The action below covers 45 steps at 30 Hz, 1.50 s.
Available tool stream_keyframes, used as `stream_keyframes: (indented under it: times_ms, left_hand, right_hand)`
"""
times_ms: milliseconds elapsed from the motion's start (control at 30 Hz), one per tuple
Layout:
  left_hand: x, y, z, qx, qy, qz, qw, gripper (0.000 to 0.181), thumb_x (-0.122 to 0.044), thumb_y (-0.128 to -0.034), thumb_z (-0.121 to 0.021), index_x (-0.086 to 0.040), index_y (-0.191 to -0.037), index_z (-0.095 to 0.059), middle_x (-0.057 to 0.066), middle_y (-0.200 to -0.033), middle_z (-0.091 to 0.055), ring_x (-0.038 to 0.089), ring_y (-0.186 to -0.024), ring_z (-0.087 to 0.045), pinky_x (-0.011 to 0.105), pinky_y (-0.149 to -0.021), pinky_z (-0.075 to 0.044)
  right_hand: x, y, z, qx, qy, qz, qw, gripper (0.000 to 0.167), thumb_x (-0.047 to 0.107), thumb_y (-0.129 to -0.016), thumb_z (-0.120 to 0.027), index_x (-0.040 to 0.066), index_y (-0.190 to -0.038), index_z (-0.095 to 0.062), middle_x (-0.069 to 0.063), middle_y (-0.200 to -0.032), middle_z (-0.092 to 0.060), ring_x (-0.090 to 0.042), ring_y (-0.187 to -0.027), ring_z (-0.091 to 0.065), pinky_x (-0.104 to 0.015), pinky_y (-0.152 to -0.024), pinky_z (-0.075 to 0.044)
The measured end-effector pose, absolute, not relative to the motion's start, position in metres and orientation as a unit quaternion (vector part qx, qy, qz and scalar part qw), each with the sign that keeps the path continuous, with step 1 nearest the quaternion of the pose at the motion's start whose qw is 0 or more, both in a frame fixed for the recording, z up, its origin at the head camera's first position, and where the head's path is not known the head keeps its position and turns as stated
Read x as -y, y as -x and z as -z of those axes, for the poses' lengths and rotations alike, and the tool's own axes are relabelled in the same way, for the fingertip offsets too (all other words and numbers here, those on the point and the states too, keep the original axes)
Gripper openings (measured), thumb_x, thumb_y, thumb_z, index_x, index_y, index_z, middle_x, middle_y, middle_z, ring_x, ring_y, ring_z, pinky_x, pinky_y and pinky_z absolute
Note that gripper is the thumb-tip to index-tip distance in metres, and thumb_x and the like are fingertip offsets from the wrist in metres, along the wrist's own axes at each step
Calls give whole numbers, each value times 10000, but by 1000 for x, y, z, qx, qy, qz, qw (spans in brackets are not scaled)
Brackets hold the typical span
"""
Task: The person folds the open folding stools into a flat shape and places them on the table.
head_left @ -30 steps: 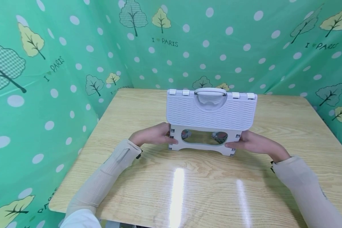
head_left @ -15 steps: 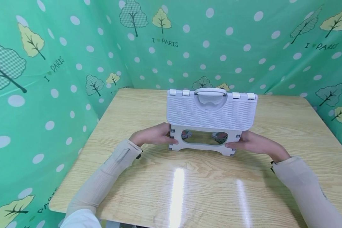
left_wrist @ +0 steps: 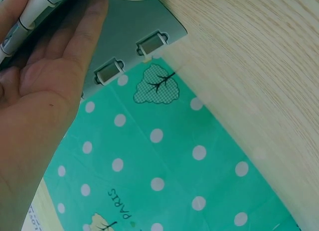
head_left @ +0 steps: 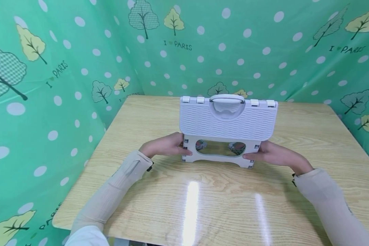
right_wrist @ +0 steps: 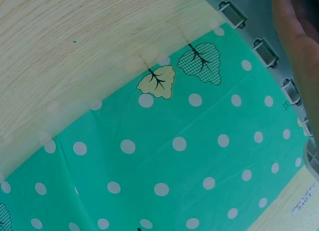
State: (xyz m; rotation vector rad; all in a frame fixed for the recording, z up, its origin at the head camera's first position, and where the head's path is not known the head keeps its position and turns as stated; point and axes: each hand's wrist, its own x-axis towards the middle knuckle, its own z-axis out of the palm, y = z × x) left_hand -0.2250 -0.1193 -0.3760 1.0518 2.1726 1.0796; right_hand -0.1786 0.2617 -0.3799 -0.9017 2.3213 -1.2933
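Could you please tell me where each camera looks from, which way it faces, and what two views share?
Head: worn on the head, facing forward and down at the folding step stool, wooden table and dotted green curtain; left hand, right hand, left sleeve and right sleeve show.
Left wrist: on that wrist, looking past the left hand at the stool's slotted gray panel and the curtain; the left hand shows.
Right wrist: on that wrist, looking mostly at the curtain; the right hand shows at the right edge.
Shared: both wrist views show the curtain and part of the stool.

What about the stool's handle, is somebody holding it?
No, the left grip and right grip hold the sides of the stool, not its handle.
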Motion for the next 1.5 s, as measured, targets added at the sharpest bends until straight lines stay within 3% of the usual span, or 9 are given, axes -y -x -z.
stream_keyframes:
  times_ms: [267,667,1500]
  left_hand:
    - [120,226,378,-792,-391,-399,245,701,-53,-931,-687,-83,-1516,-301,138,-1296,-618,181,-1074,-653,311,-863,-572]
    - [119,224,374,-790,-386,-402,253,683,-43,-934,-679,-73,-1511,-314,133,-1307,-614,176,-1088,-653,310,-868,-571]
    - [119,226,378,-785,-393,-406,255,722,-30,-936,-672,-86,-1537,-276,140,-1316,-607,189,-1099,-651,313,-886,-567]
  right_hand:
    - [-262,178,379,-811,320,459,169,691,70,-958,-658,76,-1513,-246,-203,-1329,-547,-250,-1118,-631,-324,-854,-571]
    - [-261,178,379,-809,320,462,173,669,63,-956,-657,72,-1502,-270,-214,-1329,-547,-331,-1129,-618,-332,-857,-570]
    - [-260,178,379,-813,319,455,173,587,70,-958,-657,52,-1454,-343,-204,-1308,-568,-350,-1129,-617,-325,-864,-565]
